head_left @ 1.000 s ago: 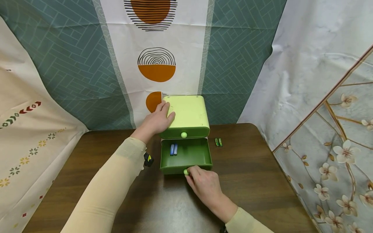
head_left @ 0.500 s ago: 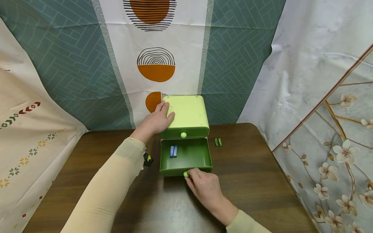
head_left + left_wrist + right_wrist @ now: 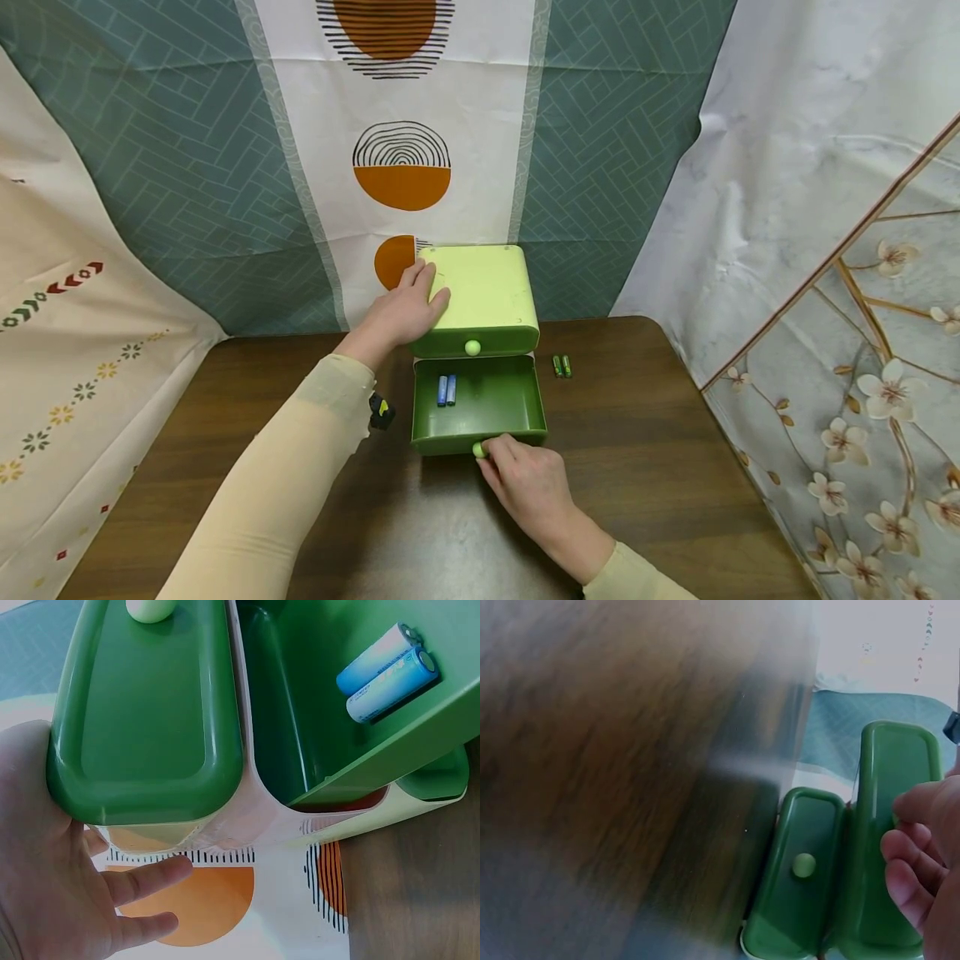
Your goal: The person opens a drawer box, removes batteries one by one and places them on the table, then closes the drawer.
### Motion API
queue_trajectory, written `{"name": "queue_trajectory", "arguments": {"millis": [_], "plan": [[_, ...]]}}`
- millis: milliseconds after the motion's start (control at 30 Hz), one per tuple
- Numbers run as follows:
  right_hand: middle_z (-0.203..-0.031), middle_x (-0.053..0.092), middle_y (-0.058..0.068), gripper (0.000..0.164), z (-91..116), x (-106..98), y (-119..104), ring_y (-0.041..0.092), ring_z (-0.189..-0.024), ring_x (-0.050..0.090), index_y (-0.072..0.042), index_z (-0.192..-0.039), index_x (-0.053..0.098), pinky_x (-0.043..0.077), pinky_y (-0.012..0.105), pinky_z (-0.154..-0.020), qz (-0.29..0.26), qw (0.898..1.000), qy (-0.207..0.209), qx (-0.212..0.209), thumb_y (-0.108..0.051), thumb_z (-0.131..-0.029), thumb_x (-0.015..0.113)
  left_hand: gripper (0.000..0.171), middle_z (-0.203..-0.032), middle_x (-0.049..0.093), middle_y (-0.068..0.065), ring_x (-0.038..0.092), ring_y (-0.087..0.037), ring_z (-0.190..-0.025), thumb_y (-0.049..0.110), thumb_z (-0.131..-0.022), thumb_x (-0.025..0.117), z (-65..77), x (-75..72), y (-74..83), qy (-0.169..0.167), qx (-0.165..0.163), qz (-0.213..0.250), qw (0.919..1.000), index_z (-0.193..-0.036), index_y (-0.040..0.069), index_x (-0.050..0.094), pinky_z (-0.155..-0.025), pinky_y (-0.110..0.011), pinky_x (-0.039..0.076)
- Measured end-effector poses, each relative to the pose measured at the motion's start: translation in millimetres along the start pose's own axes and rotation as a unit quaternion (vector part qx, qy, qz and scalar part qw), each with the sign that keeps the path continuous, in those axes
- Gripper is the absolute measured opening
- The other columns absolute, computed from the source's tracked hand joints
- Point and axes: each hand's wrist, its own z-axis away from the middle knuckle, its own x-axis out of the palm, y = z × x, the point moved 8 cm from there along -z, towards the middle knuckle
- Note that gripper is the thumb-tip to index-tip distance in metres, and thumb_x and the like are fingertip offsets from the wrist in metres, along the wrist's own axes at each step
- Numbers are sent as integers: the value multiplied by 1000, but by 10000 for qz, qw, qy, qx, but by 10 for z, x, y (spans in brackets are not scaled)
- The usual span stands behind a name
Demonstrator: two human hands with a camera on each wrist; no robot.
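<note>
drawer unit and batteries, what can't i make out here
Green batteries: lettering too small, head view.
Top drawer: contents hidden by its closed front, left wrist view.
Lowest drawer: hidden beneath the open drawer, head view.
Pulled knob: mostly covered by the right hand, right wrist view.

— Head view?
— From above the table (image 3: 637, 433), looking forward and down, farthest off, with cabinet (image 3: 483, 287) mid-frame.
— Left wrist?
— Close at the cabinet's front left, rolled sideways, looking into the open drawer (image 3: 420, 742).
— Right wrist?
— Near too, tipped sideways, facing the drawer fronts (image 3: 802, 832).
— Shared by head and left wrist?
— Blue batteries (image 3: 394, 685).
</note>
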Motion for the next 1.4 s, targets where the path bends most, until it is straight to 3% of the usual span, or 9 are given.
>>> {"name": "queue_trajectory", "arguments": {"millis": [133,233,333,567,800,1133,1400], "plan": [[-84,71,-8,15,4,0,2,6,-62,70,-15,-99,72,48,22,-46,4,10000,-1,0,-26,-106,78,80,-186,-4,-9,38,-48,-157,59,-117,27,4,-6,1,22,-1,7,10000,-180,16,3,-126,-66,28],[-85,71,-9,32,-1,-11,-2,6,-62,70,-15,-99,73,48,22,-46,6,10000,9,-1,-35,-117,56,81,-186,-4,-9,38,-48,-157,59,-116,27,8,-7,1,28,-5,-5,10000,-180,16,3,-127,-67,27],[-86,72,-8,40,-10,-26,-9,6,-64,71,-15,-100,74,49,22,-47,-51,10000,17,-10,-38,-120,49,80,-186,-4,-8,37,-48,-158,59,-116,26,3,-6,-3,17,-12,-39,10000,-180,15,3,-126,-67,28],[-88,73,-9,35,-39,-84,-20,6,-68,72,-15,-101,76,50,20,-49,-177,9998,54,-45,-38,-118,56,79,-186,-2,-8,39,-48,-157,57,-117,28,16,-14,5,27,-23,-15,10000,-180,15,5,-125,-68,29],[-86,71,-9,19,-101,-178,-20,4,-65,70,-15,-99,77,47,17,-47,-262,9994,205,-101,-32,-106,77,80,-186,-3,-7,38,-47,-158,58,-116,27,21,-17,7,16,-9,-16,10000,-180,16,4,-125,-68,27],[-83,68,-8,28,-227,-315,18,6,-54,63,-13,-101,80,44,18,-44,-186,9989,408,-161,-39,-109,73,80,-186,-4,-6,39,-47,-158,58,-117,26,21,-13,-2,12,-6,-2,10000,-180,16,3,-126,-68,26],[-88,68,-5,25,-362,-347,133,7,-50,55,-12,-108,80,41,19,-43,-56,9999,143,-72,-32,-97,87,80,-186,-4,-6,38,-46,-158,58,-117,27,21,-8,-6,29,13,29,10000,-180,16,3,-126,-67,27]]}}
